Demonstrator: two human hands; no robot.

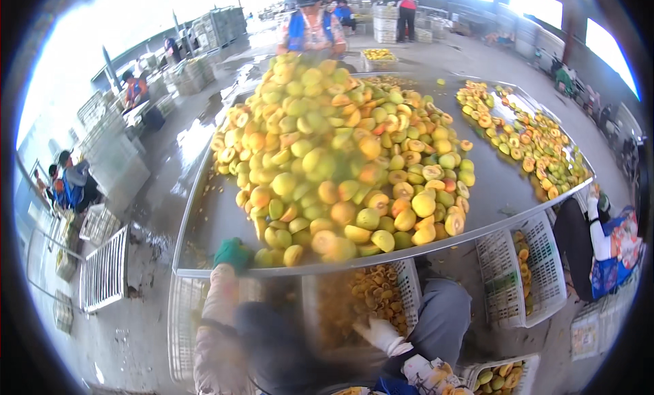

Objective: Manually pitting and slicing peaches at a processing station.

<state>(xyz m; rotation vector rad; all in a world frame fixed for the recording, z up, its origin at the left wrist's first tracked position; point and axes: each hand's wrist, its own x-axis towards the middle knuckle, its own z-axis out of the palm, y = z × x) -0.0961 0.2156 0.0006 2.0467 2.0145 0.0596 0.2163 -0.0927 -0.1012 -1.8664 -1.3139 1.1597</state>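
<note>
My left hand (233, 254), in a green glove, is curled at the near rim of the metal table (200, 257), beside a heap of halved yellow-green fruit (368, 218); what it holds, if anything, is unclear. My right hand (381, 334), in a white glove, is lower, over a white crate (409, 286) of orange-brown fruit pieces (378, 293), its fingers loosely apart. A blurry smear covers parts of the heap and crate.
A co-worker (306, 30) faces me across the table; another (606, 245) sits at the right, near a second spread of fruit (518, 139) and a crate (518, 272). A fruit crate (501, 374) stands low right; racks (102, 272) and seated workers (75, 180) are left.
</note>
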